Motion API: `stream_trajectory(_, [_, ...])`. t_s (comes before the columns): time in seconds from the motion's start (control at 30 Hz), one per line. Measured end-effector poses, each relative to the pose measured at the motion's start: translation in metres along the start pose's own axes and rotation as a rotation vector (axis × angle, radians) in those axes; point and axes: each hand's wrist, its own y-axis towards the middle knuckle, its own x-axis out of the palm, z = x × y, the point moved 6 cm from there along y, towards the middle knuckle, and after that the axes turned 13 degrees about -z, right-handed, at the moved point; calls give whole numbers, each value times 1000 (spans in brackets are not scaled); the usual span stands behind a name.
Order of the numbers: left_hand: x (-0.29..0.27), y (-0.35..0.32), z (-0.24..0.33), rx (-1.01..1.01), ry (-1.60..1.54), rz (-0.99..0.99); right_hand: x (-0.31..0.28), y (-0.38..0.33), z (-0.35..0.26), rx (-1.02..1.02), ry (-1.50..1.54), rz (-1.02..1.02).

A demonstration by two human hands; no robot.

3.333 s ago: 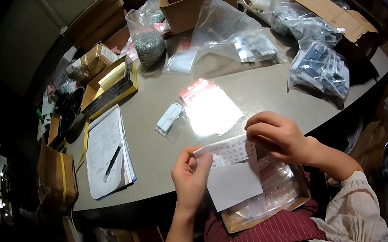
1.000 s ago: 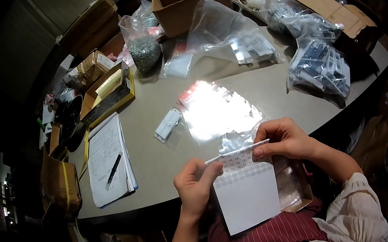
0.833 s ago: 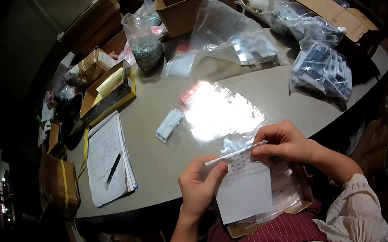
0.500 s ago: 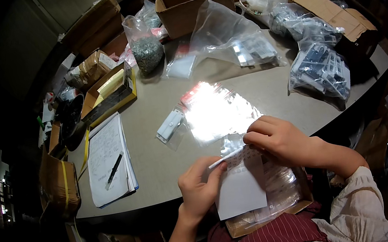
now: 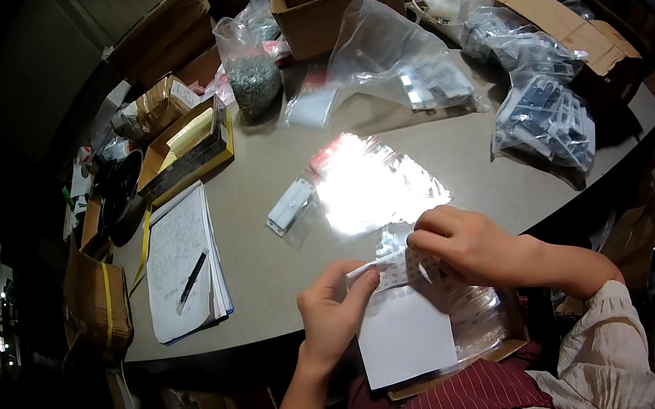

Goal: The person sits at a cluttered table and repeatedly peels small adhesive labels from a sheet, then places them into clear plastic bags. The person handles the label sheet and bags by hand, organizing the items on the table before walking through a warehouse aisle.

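A white sticker sheet (image 5: 406, 339), with rows of small round printed labels along its folded-over top strip, is held above my lap. My left hand (image 5: 329, 310) pinches its upper left edge, thumb on top of the labels. At the upper right end of the strip, my right hand (image 5: 474, 247) has its fingers curled and pressed together on the sheet; the fingertips partly hide what they grip. Below the sheet, an open cardboard box (image 5: 514, 345) on my lap holds clear plastic bags (image 5: 475, 319), partly covered by the paper.
Shiny zip bags (image 5: 367, 191) lie on the table ahead, beside a small bagged white part (image 5: 291, 207). At left are a notepad (image 5: 174, 266) with a pen (image 5: 192, 281) and a shallow box (image 5: 189, 160). Bagged dark parts (image 5: 544, 122) sit at right; a carton (image 5: 336, 17) stands behind.
The folded top strip has tilted toward me, so more label rows show. The sheet's lower edge has dropped slightly; both hands stay at its top edge.
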Motion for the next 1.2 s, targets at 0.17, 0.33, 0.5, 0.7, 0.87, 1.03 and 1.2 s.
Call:
stream_trajectory(0.17, [-3, -4, -1, 10, -19, 16, 8, 6, 10, 68, 143, -55])
stream_trajectory(0.33, [-7, -7, -4, -13, -42, 35, 3, 11, 4, -39, 197, -52])
stream_trajectory(0.5, [-26, -12, -7, -99, -138, 44, -7, 14, 21, 118, 639, -157])
stream_trajectory(0.7, [-32, -21, -6, -162, -222, -120, 0, 46, 61, 235, 458, -357])
stream_trajectory(0.87, [-31, -18, -5, -145, -288, -80, 8, 42, 61, 353, 130, -292])
stream_trajectory(1.03, [-33, -9, -5, -109, -203, -74, -19, 23, 48, 372, 165, -458])
stream_trajectory(1.2, [-20, 5, 9, 64, 45, -182, -22, -2, 36, 455, 20, -579])
